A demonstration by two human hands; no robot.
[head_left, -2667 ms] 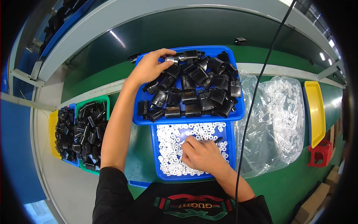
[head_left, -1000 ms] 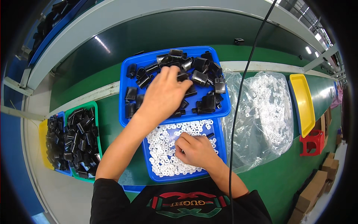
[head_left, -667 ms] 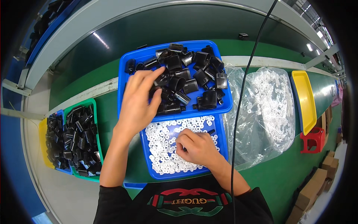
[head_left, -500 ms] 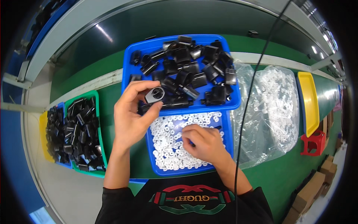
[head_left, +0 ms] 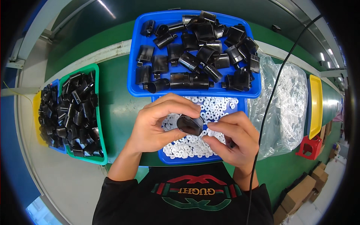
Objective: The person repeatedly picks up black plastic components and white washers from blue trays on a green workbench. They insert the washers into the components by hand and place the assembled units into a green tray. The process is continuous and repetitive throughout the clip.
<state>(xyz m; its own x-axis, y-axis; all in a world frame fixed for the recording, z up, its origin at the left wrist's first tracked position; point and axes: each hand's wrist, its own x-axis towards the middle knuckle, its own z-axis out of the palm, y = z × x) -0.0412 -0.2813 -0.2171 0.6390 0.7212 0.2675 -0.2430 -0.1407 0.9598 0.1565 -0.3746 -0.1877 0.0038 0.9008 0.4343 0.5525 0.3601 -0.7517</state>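
My left hand [head_left: 157,125] grips a short black plastic tube fitting [head_left: 190,125] between thumb and fingers, its dark wide side facing up. At the fitting's right end, my right hand [head_left: 238,138] is closed in a pinch; a small white washer [head_left: 205,132] shows between its fingertips, partly hidden. Both hands are above a blue tray [head_left: 176,161] of loose white washers [head_left: 191,146]. Just beyond, a second blue tray [head_left: 132,75] holds many black fittings [head_left: 204,32] and overlaps the washer tray's far edge.
On the left stand a green basket [head_left: 99,123] and a blue one, both filled with black fittings. To the right lie a clear plastic bag [head_left: 288,108] of white washers and a yellow tray [head_left: 315,107]. A black cable [head_left: 270,93] hangs across the right side. A red stool [head_left: 310,147] stands beyond.
My right hand has risen from the washers to the fitting. My left hand has moved right and nearer me with the fitting, which is now turned. The view has shifted.
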